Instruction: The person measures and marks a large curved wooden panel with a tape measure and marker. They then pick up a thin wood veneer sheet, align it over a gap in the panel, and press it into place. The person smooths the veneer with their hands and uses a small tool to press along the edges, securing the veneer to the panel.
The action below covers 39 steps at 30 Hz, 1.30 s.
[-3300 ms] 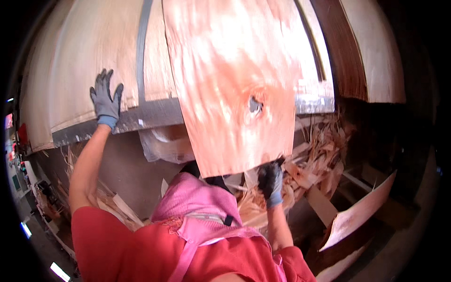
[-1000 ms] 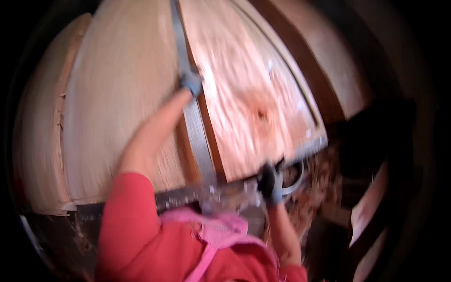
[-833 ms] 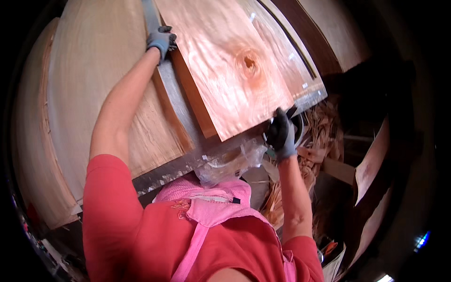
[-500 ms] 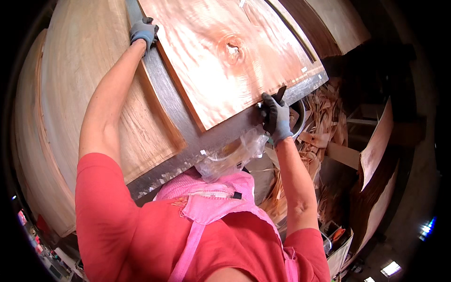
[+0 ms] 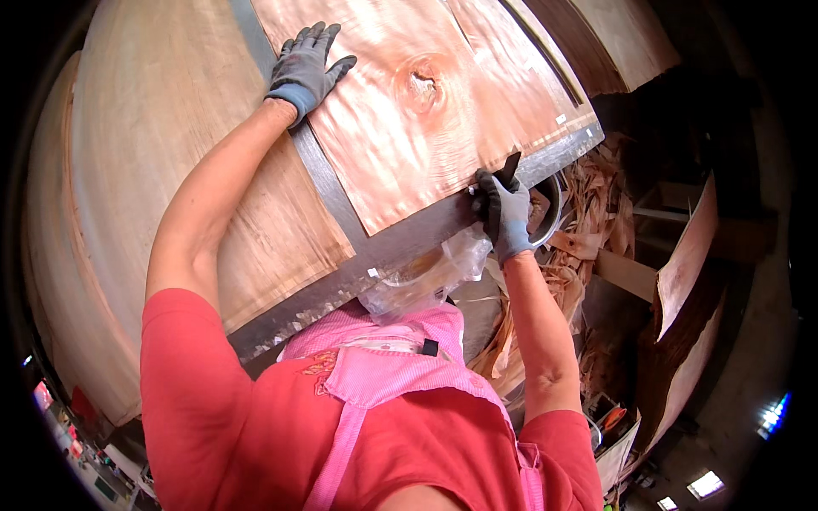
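a thin, reddish wood sheet (image 5: 375, 140) lies on the dark tabletop (image 5: 409, 223), its near edge set back from the tabletop's front rim, with a torn hole (image 5: 423, 83) in its surface. the left hand (image 5: 307, 70), in a gray glove, rests at the sheet's left edge with its fingers spread and gripping nothing; they reach over the sheet, pointing toward the far side, and the hole lies to the right of them. the right hand (image 5: 503, 204), also gloved, is at the sheet's near edge, toward its right side, with its fingers curled around a flat black tool (image 5: 511, 165) that sticks up past them. the sheet lies just beyond these fingers; whether they touch its edge i cannot tell. to the left, across a narrow gray strip of tabletop, lies a broad pale sheet (image 5: 170, 119). a clear plastic bag (image 5: 434, 274) hangs below the tabletop's front rim, between it and the pink apron (image 5: 375, 379), and loose wood shavings (image 5: 601, 192) are heaped to the right of the right hand.
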Motion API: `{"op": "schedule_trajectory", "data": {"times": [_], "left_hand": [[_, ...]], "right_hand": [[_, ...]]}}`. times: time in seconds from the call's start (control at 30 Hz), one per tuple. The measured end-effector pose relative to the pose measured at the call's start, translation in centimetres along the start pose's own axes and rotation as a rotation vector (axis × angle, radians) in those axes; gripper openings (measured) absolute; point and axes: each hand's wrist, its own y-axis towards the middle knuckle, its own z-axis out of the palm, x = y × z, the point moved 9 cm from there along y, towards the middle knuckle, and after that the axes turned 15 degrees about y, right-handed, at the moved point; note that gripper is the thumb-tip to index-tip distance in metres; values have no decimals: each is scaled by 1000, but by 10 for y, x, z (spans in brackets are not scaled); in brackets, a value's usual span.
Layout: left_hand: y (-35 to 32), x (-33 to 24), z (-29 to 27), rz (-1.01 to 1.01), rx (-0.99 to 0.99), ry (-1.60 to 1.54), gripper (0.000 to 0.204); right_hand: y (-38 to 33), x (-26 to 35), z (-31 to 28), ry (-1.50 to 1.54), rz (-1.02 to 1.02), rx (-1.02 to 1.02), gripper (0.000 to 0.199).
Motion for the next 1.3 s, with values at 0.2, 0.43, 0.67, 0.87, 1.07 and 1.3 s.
{"op": "schedule_trajectory", "data": {"times": [0.2, 0.43, 0.67, 0.87, 1.07, 1.3], "left_hand": [[15, 13, 7, -11, -31, -3, 71], [43, 21, 9, -51, -22, -17, 63], [87, 46, 40, -114, 10, 41, 57], [82, 45, 64, -104, 19, 29, 55], [80, 57, 59, -117, -93, -131, 50], [80, 48, 51, -82, -149, -197, 45]], "right_hand": [[0, 3, 3, -35, -19, 9, 9], [0, -2, -3, -27, -24, -19, 9], [4, -7, -8, -18, -8, -38, 12], [1, 12, -8, 142, 79, -68, 20], [-77, 92, 96, -561, -789, 450, 40], [-139, 24, 156, -846, -764, 886, 51]]}}
